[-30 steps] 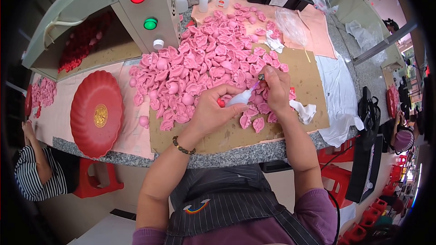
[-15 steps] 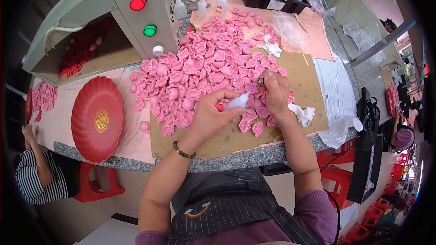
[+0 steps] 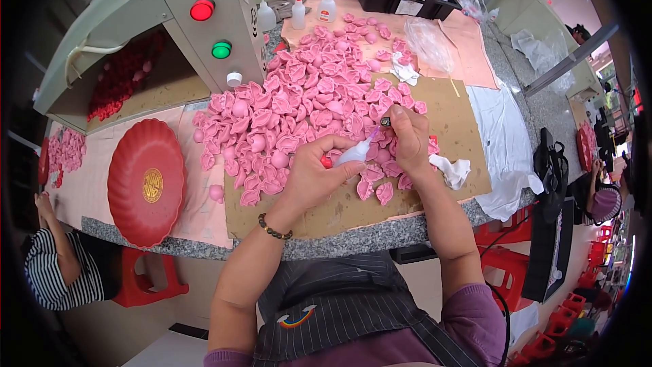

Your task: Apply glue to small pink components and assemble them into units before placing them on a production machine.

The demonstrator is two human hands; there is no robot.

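Left hand (image 3: pixel 314 171) has its fingers wrapped round a white squeeze bottle (image 3: pixel 352 155), held over the near part of the pink pieces (image 3: pixel 292 95), toward the front edge of the surface (image 3: pixel 326 247); right hand (image 3: pixel 411 141) pinches a small dark item (image 3: pixel 386 121) just beside the nozzle (image 3: pixel 373 134). Over-squeezing or a slip there could, I'd judge, put the bottle's contents on fingers or pieces. Sweeping the left forearm (image 3: pixel 252 265) wide could knock the lone pink piece (image 3: pixel 216 193) off that edge.
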